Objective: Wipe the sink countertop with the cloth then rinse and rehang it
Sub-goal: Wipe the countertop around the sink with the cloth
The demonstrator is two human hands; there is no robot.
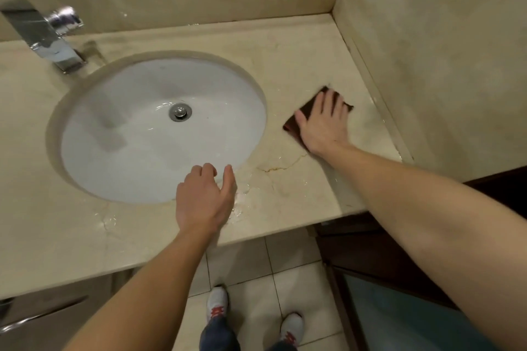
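A dark brown cloth (309,107) lies flat on the beige marble countertop (299,60), to the right of the round white sink basin (128,134). My right hand (323,122) presses down on the cloth with fingers spread, covering most of it. My left hand (204,196) hovers over the basin's front rim, fingers loosely curled and holding nothing. Wet streaks shine on the counter near the front edge and along the right wall.
A chrome wall-mounted faucet (45,34) juts out at the back left. Walls close the counter at the back and right. A dark wooden cabinet (370,251) stands below on the right, with tiled floor and my shoes beneath the counter edge.
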